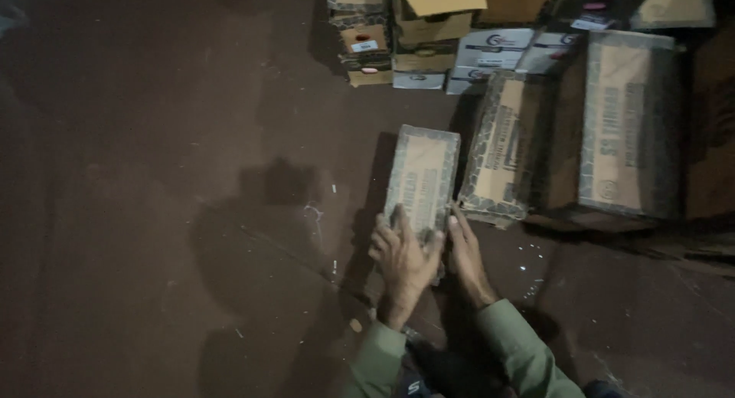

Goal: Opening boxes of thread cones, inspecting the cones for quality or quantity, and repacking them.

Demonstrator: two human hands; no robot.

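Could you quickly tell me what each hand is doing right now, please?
Left hand: open, palm flat on the near end of the box.
Right hand: open, fingers against the box's right edge.

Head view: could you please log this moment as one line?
left hand: flat on box | right hand: at box's side | box: on floor

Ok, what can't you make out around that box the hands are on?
Head view only:
- Near end of the box: covered by the left hand.
- Right hand: palm side hidden against the box edge.
- Box stack: cut by the top edge.
- Floor: too dark for detail.
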